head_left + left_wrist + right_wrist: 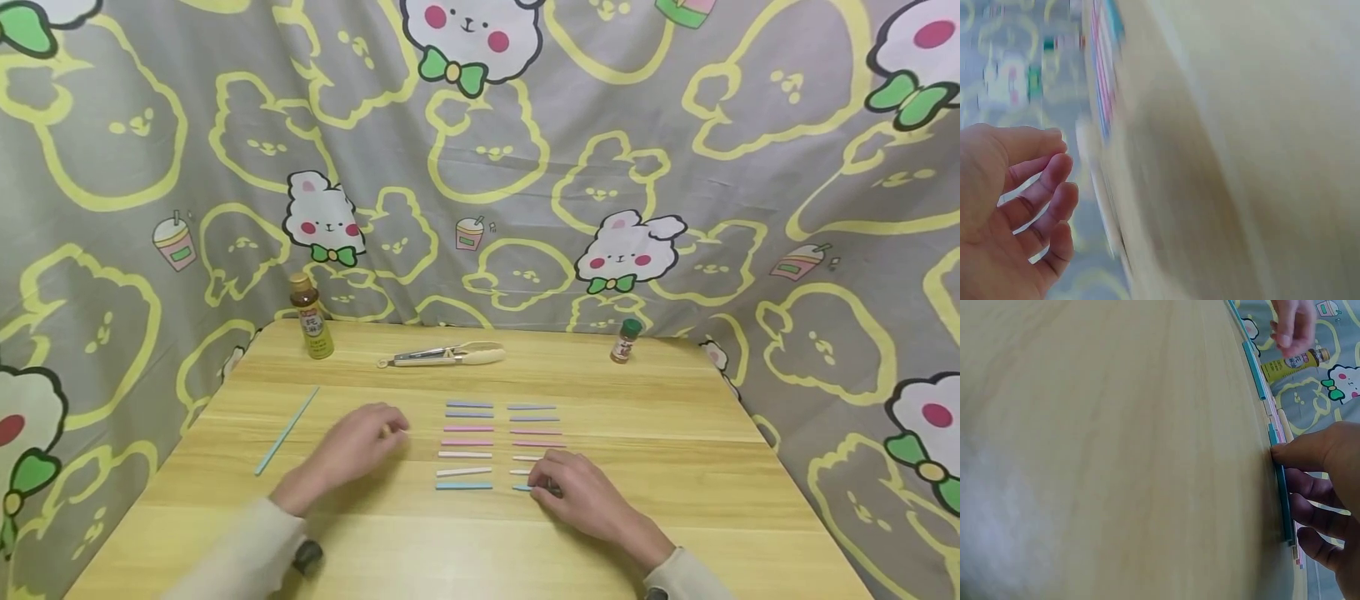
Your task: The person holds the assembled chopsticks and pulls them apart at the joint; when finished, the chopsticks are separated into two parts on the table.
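Note:
My left hand (pixel 365 440) hovers over the table left of the stick rows, fingers loosely bent and holding nothing; the left wrist view shows its bent fingers (pixel 1054 194). At the right row's near end, my right hand (pixel 581 492) pinches a teal chopstick half (pixel 1281 487) lying low at the tabletop, with the thumb on its near side. Straight across lies another teal chopstick half (pixel 463 486), nearest in the left row. Beyond both are pairs of white halves (pixel 465 455), pink halves (pixel 467 442) and blue halves (pixel 469 414). A long teal chopstick (pixel 287 432) lies slanted at the left.
At the back of the wooden table (pixel 420 550) lie tongs (pixel 446 356) with cream tips. A yellow-labelled bottle (pixel 312 321) stands back left, a small green-capped jar (pixel 625 342) back right. Patterned cloth (pixel 495 167) hangs behind and along both sides.

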A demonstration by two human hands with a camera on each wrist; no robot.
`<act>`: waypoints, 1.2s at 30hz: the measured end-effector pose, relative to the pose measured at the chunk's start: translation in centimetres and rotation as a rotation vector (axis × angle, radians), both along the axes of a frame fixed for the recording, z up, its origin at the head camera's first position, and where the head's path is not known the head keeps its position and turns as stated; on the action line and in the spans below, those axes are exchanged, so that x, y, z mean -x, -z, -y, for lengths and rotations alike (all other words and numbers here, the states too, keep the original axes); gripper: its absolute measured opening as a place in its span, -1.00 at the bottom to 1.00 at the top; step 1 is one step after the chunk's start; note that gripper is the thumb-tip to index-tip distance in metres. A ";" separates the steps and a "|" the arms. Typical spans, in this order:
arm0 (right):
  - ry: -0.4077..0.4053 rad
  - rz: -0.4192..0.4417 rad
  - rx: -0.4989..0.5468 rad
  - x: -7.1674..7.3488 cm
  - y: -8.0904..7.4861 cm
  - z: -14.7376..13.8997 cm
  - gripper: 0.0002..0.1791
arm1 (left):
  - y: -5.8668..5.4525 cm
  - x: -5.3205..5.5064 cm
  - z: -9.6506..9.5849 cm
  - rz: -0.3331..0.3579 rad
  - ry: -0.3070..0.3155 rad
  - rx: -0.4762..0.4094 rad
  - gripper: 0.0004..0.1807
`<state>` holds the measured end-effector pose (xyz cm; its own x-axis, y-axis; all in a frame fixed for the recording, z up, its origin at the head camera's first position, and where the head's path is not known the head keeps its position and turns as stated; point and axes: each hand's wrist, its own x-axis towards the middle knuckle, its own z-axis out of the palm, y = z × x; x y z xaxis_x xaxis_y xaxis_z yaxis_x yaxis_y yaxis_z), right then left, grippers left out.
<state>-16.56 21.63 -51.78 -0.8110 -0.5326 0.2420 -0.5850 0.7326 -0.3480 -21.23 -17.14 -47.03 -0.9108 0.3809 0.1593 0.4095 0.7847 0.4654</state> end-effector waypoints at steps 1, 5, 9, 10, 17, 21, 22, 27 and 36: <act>-0.001 0.000 0.002 0.0 0.0 0.0 -0.94 | 0.0 0.2 1.7 0.012 -0.038 -0.003 -0.84; -0.003 0.000 0.002 0.0 0.0 0.0 -0.93 | 0.3 0.6 8.2 0.005 -0.154 -0.002 -0.82; -0.003 -0.003 -0.002 0.0 0.0 -0.2 -0.93 | 0.8 0.3 12.5 0.009 -0.232 0.022 -0.76; -0.003 -0.002 -0.001 0.0 0.0 -0.3 -0.93 | 0.9 0.2 13.1 0.018 -0.248 0.030 -0.74; -0.009 0.011 0.015 0.1 0.1 -0.3 -0.92 | 2.1 0.0 15.5 0.066 -0.263 0.042 -0.70; -0.018 0.017 0.022 0.1 0.2 -0.3 -0.93 | 2.5 -0.1 15.6 0.067 -0.272 0.029 -0.79; -0.019 0.022 0.023 0.1 0.2 -0.3 -0.93 | 2.5 -0.1 15.4 0.064 -0.270 0.025 -0.80; -0.008 0.080 0.095 0.4 -0.2 -0.5 -0.92 | 2.3 -0.1 12.9 0.056 -0.223 -0.029 -0.84; -0.016 0.075 0.324 1.2 -2.0 0.4 -0.80 | 0.9 -0.7 4.1 0.133 0.108 -0.136 -0.85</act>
